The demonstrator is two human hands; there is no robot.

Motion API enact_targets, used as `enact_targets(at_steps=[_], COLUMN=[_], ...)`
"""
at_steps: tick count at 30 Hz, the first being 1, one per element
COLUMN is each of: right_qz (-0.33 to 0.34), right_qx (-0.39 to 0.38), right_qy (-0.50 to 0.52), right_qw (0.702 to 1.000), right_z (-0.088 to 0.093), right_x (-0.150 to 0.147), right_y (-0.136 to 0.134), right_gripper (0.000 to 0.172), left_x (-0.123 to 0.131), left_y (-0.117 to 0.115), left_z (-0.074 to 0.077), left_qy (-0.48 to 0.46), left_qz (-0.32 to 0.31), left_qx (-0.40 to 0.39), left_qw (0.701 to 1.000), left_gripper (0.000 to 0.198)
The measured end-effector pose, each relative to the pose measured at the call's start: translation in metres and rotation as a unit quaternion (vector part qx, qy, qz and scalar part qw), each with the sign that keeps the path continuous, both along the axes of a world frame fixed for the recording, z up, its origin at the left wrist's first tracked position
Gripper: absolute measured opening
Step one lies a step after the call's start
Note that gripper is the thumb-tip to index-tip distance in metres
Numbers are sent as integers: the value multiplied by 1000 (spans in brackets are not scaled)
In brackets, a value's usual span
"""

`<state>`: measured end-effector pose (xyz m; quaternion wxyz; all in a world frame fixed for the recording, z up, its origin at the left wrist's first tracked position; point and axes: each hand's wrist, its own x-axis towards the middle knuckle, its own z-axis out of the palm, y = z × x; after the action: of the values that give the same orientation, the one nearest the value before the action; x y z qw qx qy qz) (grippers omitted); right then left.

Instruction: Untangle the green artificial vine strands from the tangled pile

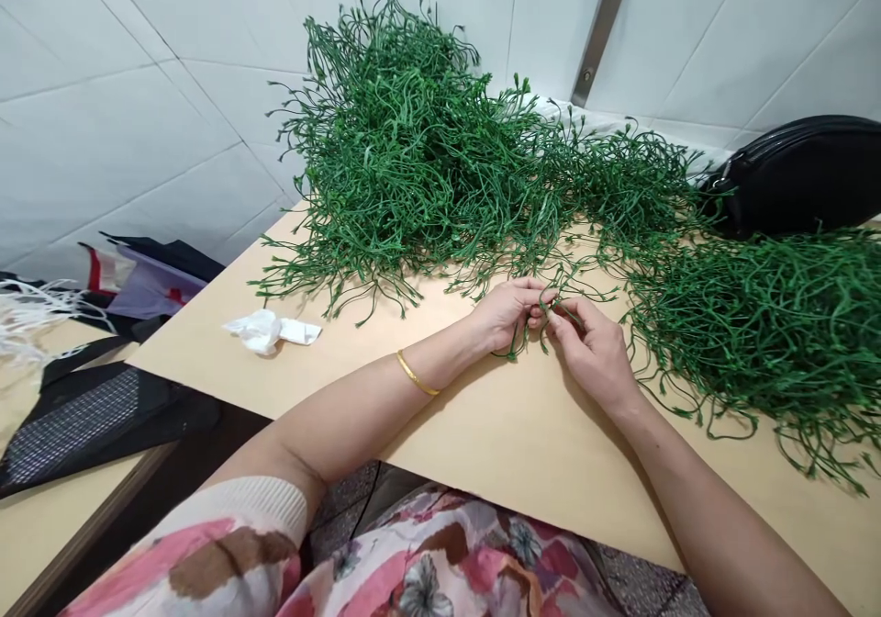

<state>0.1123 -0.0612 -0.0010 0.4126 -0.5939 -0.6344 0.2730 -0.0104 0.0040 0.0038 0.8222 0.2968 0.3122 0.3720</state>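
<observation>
My left hand (507, 312) and my right hand (593, 351) meet over the tan table (482, 433), fingertips pinched together on a thin green plastic sprig (547, 309). Part of the sprig hangs down between the hands. A gold bangle (416, 375) circles my left wrist. Behind the hands rises a big heap of green plastic stems (406, 158) against the wall. A second spread of the same stems (771, 323) lies to the right of my right hand.
A crumpled white wrapper (270, 330) lies on the table's left part. A black bag (798, 174) sits at the back right by the tiled wall. To the left, a lower surface holds a black mesh item (83, 420) and folded fabric (144, 277).
</observation>
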Motion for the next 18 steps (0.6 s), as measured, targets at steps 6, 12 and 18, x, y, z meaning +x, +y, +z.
enact_targets(at_steps=[6, 12, 18], right_qz=[14, -15, -4], right_qx=[-31, -46, -39], right_qy=[196, 242, 194], right_qw=[980, 969, 980], right_z=[-2, -2, -3], right_x=[1, 3, 4], right_y=[3, 6, 7], right_gripper=[19, 22, 22], left_x=[2, 1, 0], left_y=[-2, -3, -6], left_z=[5, 6, 10], left_qy=[42, 40, 57], left_qz=[13, -19, -36], left_qx=[11, 25, 44], left_qw=[999, 999, 997], left_gripper=[19, 21, 30])
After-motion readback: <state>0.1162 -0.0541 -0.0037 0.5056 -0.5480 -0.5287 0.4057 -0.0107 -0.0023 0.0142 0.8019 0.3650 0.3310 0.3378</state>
